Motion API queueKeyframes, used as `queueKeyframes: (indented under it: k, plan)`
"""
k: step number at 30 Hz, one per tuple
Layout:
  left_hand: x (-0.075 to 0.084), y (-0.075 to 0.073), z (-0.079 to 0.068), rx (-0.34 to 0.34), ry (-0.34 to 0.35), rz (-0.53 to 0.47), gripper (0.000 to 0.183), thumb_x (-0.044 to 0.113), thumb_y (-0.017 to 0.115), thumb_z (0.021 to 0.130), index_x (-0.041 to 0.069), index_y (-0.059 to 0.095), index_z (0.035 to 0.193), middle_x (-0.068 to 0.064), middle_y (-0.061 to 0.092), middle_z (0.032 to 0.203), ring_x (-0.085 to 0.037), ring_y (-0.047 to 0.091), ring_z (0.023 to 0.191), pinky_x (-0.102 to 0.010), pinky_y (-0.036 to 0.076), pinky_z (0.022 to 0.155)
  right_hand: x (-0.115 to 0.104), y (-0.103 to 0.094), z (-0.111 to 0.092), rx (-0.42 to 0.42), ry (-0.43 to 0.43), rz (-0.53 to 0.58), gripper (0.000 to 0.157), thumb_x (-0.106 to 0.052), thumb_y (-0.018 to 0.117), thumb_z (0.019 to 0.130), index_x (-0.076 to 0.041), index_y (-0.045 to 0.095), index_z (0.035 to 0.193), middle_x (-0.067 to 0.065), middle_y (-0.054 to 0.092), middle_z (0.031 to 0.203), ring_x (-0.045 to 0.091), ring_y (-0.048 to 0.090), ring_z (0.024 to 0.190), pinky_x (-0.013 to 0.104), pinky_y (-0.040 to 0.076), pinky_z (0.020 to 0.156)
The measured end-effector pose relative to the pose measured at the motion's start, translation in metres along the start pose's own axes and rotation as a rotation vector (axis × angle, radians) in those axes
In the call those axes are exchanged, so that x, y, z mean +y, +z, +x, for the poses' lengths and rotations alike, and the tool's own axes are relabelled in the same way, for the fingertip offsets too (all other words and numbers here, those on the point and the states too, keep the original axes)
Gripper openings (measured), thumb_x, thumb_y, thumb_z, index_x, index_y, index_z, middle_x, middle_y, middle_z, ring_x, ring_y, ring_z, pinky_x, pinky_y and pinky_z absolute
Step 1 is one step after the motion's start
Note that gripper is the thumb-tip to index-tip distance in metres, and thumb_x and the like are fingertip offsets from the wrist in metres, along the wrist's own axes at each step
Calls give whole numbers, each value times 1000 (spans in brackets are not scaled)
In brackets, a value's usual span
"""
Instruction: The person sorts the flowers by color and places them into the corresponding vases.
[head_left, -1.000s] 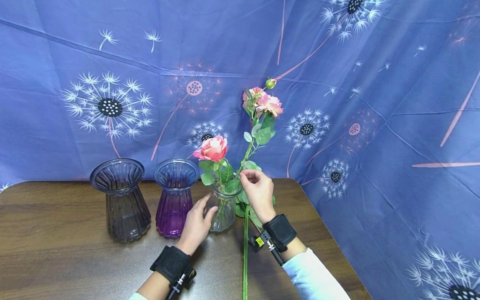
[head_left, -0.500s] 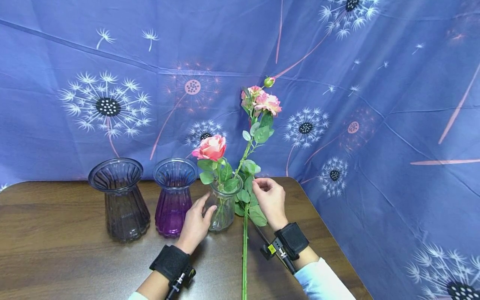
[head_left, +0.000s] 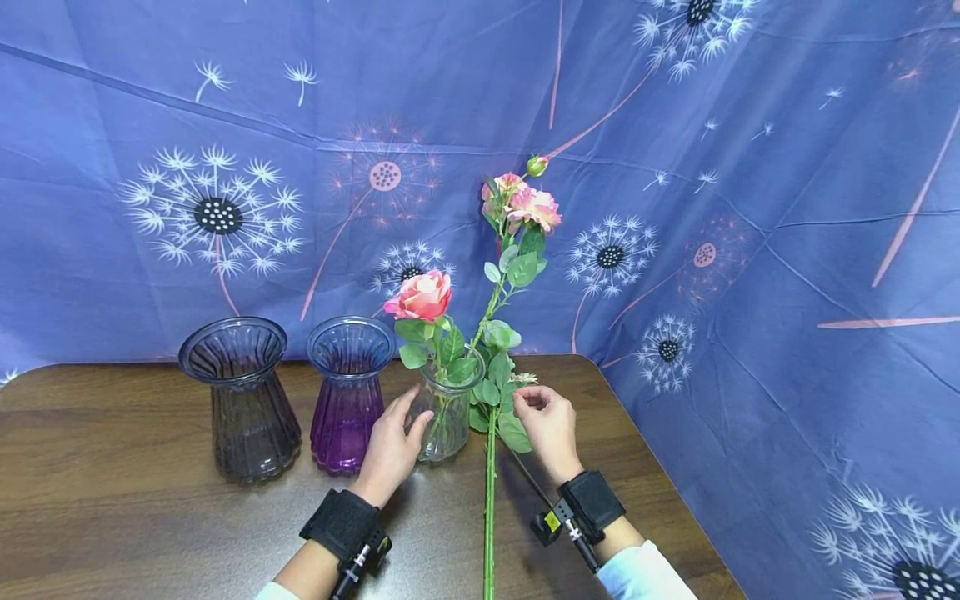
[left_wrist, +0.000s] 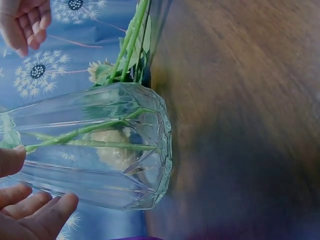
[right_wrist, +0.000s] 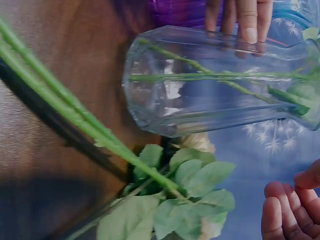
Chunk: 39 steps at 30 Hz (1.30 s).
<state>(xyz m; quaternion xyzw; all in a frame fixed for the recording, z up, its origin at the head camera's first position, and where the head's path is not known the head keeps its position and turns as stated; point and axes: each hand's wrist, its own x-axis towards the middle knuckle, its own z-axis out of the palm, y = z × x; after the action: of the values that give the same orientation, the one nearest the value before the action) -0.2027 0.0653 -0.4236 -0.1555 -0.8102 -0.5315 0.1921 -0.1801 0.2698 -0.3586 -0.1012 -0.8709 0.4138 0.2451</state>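
A clear glass vase [head_left: 447, 417] stands upright on the table, holding a coral-pink rose [head_left: 422, 296] and a taller spray of pink flowers [head_left: 531, 207] with a bud. Inside the glass, two green stems [right_wrist: 215, 76] cross. My left hand [head_left: 393, 442] rests at the vase's left side, fingers fairly straight and fingertips right at the glass, the thumb apart from them. My right hand [head_left: 550, 425] hovers right of the vase with loosely bent fingers and nothing held. Leaves [head_left: 513, 429] of flowers lying on the table are beside its fingertips.
Left of the clear vase stand a purple vase [head_left: 348, 417] and a dark grey vase [head_left: 253, 425]. Long green stems [head_left: 491, 508] lie across the table [head_left: 135, 517] toward the front. A pale flower [head_left: 523, 378] lies behind. A blue dandelion-print cloth [head_left: 450, 83] hangs at the back and right.
My right hand has let go of the flower spray's stem at the vase mouth and moved right and down. The left hand stays at the vase; the spray leans as before.
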Motion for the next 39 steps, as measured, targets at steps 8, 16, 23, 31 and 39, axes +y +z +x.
queueKeyframes:
  k: [8, 16, 23, 31, 39]
  plan:
    - [-4, -9, -5, -21, -64, 11, 41, 17, 63, 90, -2, 55, 125, -22, 60, 122, -35, 60, 107, -45, 53, 88, 16, 7, -7, -36, 38, -27, 7, -6, 66, 80, -2, 71, 82, 10, 69, 68, 3, 57, 56, 15, 43, 51]
    - [4, -24, -13, -23, -101, -31, 41, 23, 61, 92, 0, 55, 126, -20, 59, 125, -34, 57, 114, -43, 52, 92, 29, 16, -17, -74, 69, -69, 7, -8, 67, 80, -3, 71, 81, 7, 69, 68, 4, 58, 55, 16, 43, 52]
    - [21, -42, -18, 23, -48, -58, 38, 23, 62, 91, 4, 58, 124, -15, 63, 119, -29, 61, 108, -42, 53, 88, 40, 21, -19, -71, 92, -108, 8, -9, 67, 78, -3, 72, 80, 7, 69, 70, 5, 56, 58, 18, 44, 54]
    - [38, -71, -22, 129, 13, -71, 30, 14, 64, 89, 5, 62, 117, -10, 67, 105, -22, 63, 99, -36, 56, 84, 48, 26, -17, -88, 91, -140, 11, -11, 66, 78, -3, 73, 82, 8, 71, 73, 7, 59, 62, 21, 45, 57]
    - [32, -97, -17, 241, 17, -87, 24, 12, 63, 90, 4, 64, 112, -10, 68, 107, -12, 63, 93, -13, 53, 78, 51, 30, -15, -104, 103, -162, 16, -15, 68, 79, -2, 73, 86, 8, 71, 73, 8, 60, 62, 24, 47, 59]
